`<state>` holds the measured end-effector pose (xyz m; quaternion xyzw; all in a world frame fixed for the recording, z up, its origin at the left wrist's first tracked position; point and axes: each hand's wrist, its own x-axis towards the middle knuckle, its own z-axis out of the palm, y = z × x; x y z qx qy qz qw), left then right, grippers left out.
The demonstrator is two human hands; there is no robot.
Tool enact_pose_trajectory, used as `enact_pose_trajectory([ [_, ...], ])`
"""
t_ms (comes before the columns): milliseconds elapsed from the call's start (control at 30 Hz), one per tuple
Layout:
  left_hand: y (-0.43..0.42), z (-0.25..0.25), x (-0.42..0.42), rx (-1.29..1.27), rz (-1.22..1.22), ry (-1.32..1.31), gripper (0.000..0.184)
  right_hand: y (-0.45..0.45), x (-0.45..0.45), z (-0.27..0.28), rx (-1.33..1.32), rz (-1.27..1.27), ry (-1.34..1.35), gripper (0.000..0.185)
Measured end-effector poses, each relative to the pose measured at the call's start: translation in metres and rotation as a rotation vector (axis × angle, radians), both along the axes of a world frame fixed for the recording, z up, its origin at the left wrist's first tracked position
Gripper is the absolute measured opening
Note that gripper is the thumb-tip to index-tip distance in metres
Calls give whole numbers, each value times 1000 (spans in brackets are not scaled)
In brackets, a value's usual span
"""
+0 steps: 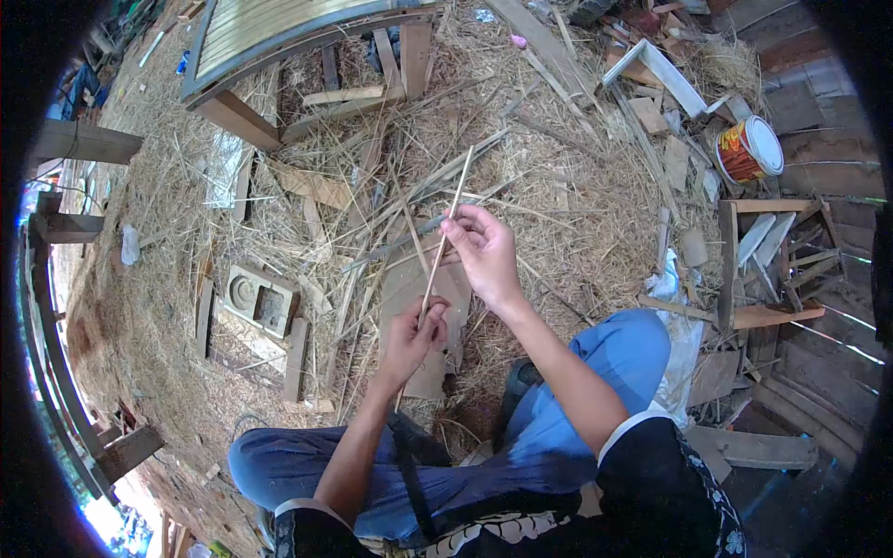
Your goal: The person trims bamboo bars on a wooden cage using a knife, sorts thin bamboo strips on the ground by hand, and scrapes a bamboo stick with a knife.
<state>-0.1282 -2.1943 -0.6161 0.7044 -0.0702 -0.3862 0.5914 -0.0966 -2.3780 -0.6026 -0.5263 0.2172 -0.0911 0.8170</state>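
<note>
A thin, pale strip of wood or bamboo [461, 181] slants upward between my two hands, above the littered ground. My right hand [484, 251] pinches it at its upper half, thumb against fingertips. Lower down, my left hand [415, 339] has its fingers curled round the same strip. The strip's lower end runs down past my left wrist toward my lap. Beneath my hands lies a flat piece of cardboard [400, 302], partly covered by them. Long thin strips [409, 197] are strewn on the ground just beyond my hands.
A carved wooden block [260, 299] lies at left. A low table with a slatted top [270, 37] stands at the upper left. At right are a paint bucket [749, 151], a wooden frame [777, 260] and a white angled piece [660, 74]. Straw and shavings cover the ground.
</note>
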Motion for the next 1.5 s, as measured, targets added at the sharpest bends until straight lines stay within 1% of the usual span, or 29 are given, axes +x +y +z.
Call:
enact_pose_trajectory([
  [33,-3,5,-1,-3,44,11,32,-2,1,-2,26,-5,0,36],
  [67,-5,10,-1,-5,90,21,31,-4,3,-5,-5,-4,22,36],
  [133,-6,4,1,-5,143,30,32,-10,3,-15,-68,2,64,36],
  [233,-4,2,9,-9,222,33,33,-22,5,-32,-293,101,94,37],
  [267,-3,3,12,-10,248,32,34,-26,4,-40,-461,120,110,36],
  [367,-1,6,21,-68,397,88,33,-31,-1,-52,-1079,226,137,35],
  [400,0,3,23,-73,444,72,34,-29,-1,-58,-1177,264,130,39],
  [500,9,0,27,-80,463,90,32,-16,-1,-80,-1217,354,138,42],
  [533,11,1,29,-82,473,96,32,-11,1,-95,-1277,370,83,47],
  [567,12,1,29,-83,482,104,32,-8,-1,-110,-1283,440,75,48],
  [633,19,-3,29,-80,496,108,34,1,2,-113,-1295,582,54,50],
  [667,22,-5,31,-76,501,105,36,5,2,-114,-1362,631,35,52],
  [767,32,-6,34,-63,540,90,39,24,-5,-105,-1411,721,192,52],
  [800,34,-4,35,-57,555,86,40,23,3,-109,-1393,861,277,61],
  [900,42,-2,37,-57,558,111,40,30,-6,-116,-1417,787,234,52],
  [1000,46,-1,36,-93,560,91,38,40,-16,-117,-1516,701,174,54],
  [1100,48,1,33,-75,582,64,37,38,-15,-114,-1467,952,272,55],
  [1200,55,0,33,-82,607,102,33,36,-31,-128,-1224,925,229,56],
  [1300,57,1,33,-57,658,94,32,32,-40,-129,-1210,936,150,55],
  [1400,59,0,30,-112,652,84,34,38,-46,-133,-1174,905,253,50],
  [1467,59,1,30,-92,651,87,35,41,-48,-161,-1100,841,366,42],
  [1500,60,1,30,-82,649,88,35,41,-47,-159,-1102,817,371,38],
])
